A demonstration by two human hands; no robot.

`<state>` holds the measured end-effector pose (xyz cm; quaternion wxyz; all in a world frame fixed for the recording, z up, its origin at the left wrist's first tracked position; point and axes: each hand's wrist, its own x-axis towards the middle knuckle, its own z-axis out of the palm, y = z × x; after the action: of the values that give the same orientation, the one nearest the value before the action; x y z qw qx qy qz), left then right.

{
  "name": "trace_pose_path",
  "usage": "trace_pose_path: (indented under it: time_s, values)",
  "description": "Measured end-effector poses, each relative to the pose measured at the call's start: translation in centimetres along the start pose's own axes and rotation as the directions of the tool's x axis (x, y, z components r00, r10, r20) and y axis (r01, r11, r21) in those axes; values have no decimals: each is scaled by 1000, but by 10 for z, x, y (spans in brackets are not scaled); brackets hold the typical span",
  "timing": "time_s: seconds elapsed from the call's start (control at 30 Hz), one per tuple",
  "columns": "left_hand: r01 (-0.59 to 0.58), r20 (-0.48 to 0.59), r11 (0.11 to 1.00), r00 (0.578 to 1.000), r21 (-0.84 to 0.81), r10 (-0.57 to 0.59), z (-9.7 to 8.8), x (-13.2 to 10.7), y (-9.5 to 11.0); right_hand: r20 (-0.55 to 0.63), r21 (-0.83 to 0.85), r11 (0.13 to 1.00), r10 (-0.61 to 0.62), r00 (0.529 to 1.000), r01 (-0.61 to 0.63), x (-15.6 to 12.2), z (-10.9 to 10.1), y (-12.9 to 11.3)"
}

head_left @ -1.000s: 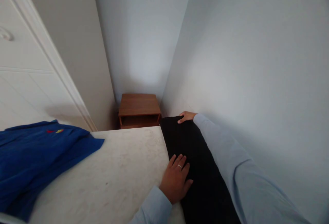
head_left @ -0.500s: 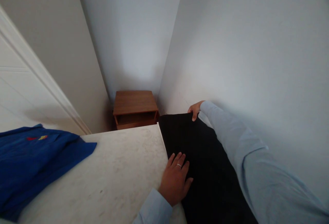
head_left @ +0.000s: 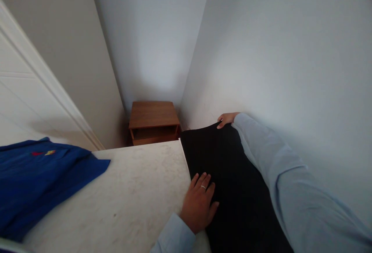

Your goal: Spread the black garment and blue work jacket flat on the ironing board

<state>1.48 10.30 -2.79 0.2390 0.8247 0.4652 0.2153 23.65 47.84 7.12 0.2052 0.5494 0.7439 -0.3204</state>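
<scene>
**Two hands on a black cloth beside the wall**

The black cloth (head_left: 232, 183) lies in the lower centre-right of the frame, stretched along the gap between the white surface (head_left: 130, 191) and the wall (head_left: 276, 71). The left hand (head_left: 200, 202), bottom centre, lies palm-down on the cloth's near edge, fingers straight and slightly spread, a ring (head_left: 203, 186) on one; this flat press seems to pin the fabric in place. The right hand (head_left: 227, 119), right of centre against the wall, reaches to the cloth's far edge with its fingers curled around it. The edge rises a little there, so the grip looks meant to pull the fabric taut against the pinned end.

A blue garment (head_left: 37, 183) lies crumpled on the white surface at the left edge, well apart from both hands.

The one container is a wooden nightstand (head_left: 153, 115) in the corner at centre. Its open shelf is in shadow, and I cannot tell what it holds.
</scene>
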Motion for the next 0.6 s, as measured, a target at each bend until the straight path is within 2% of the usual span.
trace_pose_path:
  time_s: [0.1,0.2,0.37,0.5,0.6]
  values:
    - [-8,-14,1000,1000,-5,8,-1,0,2,-126,-106,993,43,991,-57,10,11,8]
    - [2,-40,1000,999,-14,-2,0,1,3,-273,-176,980,38,961,-89,17,28,8]
    - [-1,-52,1000,999,3,1,5,1,2,-518,-216,976,-99,850,-17,12,51,-5]
    - [17,-95,1000,995,3,-16,11,2,1,-613,-202,977,-177,770,63,-7,81,-13]
    - [24,-109,1000,994,7,-23,14,3,1,-634,-183,977,-205,745,113,-18,117,-8]
